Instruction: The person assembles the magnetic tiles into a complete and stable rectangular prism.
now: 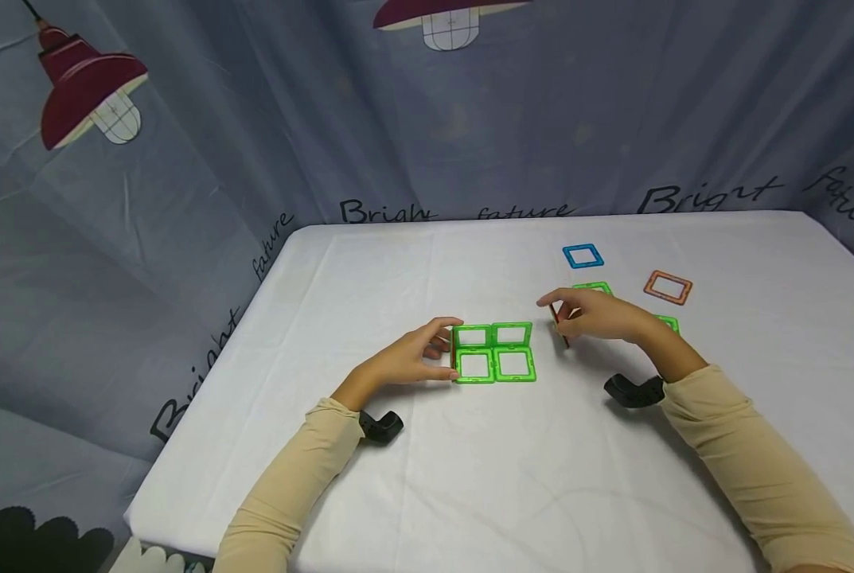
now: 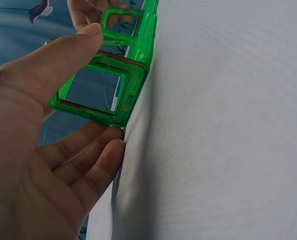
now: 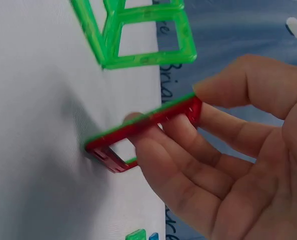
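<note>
Hard to see much of the red square tile (image 1: 559, 326) from the head cam, it's edge-on and mostly behind the fingers, just a thin dark red line. The right wrist cam shows it better: a red square frame (image 3: 138, 131) with a green edge along the top, so there may be a green tile stacked against it, can't really tell. Two more green tiles behind the right hand (image 1: 602, 314) are half covered, only bits poke out.

That red tile stands upright on one edge on the white tablecloth (image 1: 469, 477), a bit to the right of the green 2x2 tile grid (image 1: 496, 353), not touching it. The right hand pinches it, thumb on the top edge and fingers (image 3: 178, 150) curled along one face.

The left hand (image 1: 408, 362) sits at the left edge of the grid. Thumb (image 2: 53, 60) lies over the top of the corner tile and the fingers curl under its edge, so it's gripping that side.

A blue square tile (image 1: 582, 256) and an orange square tile (image 1: 668, 287) lie flat further back on the right.
</note>
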Motion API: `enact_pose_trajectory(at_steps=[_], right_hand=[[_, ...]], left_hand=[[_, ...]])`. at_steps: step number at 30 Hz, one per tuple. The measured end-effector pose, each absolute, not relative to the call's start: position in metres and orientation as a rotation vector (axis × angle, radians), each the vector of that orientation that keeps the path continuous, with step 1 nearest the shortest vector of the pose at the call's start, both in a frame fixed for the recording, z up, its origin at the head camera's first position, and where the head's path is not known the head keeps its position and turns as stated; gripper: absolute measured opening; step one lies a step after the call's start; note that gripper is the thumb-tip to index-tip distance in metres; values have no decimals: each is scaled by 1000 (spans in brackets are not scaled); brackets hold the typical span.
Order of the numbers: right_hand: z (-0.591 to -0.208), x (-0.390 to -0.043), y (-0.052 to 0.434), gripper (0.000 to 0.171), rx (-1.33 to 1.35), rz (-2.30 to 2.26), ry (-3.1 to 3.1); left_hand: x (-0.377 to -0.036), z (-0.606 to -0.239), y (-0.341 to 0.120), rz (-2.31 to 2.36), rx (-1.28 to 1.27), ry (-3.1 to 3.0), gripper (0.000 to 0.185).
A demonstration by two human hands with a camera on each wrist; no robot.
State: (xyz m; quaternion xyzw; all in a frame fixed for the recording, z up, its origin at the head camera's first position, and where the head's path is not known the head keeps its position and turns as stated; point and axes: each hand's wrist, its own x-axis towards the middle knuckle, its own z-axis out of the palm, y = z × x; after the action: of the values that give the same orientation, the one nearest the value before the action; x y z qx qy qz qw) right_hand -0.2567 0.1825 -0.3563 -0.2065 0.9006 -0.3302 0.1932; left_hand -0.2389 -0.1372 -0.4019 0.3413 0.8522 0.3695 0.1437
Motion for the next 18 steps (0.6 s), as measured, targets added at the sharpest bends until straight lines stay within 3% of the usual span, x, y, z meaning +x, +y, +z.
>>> enact_pose_trajectory(at_steps=[18], right_hand=[[-343,-233,177,18,-824,-841,2396]], left_hand=[[-238,-400,-136,1051,963,2460,79]])
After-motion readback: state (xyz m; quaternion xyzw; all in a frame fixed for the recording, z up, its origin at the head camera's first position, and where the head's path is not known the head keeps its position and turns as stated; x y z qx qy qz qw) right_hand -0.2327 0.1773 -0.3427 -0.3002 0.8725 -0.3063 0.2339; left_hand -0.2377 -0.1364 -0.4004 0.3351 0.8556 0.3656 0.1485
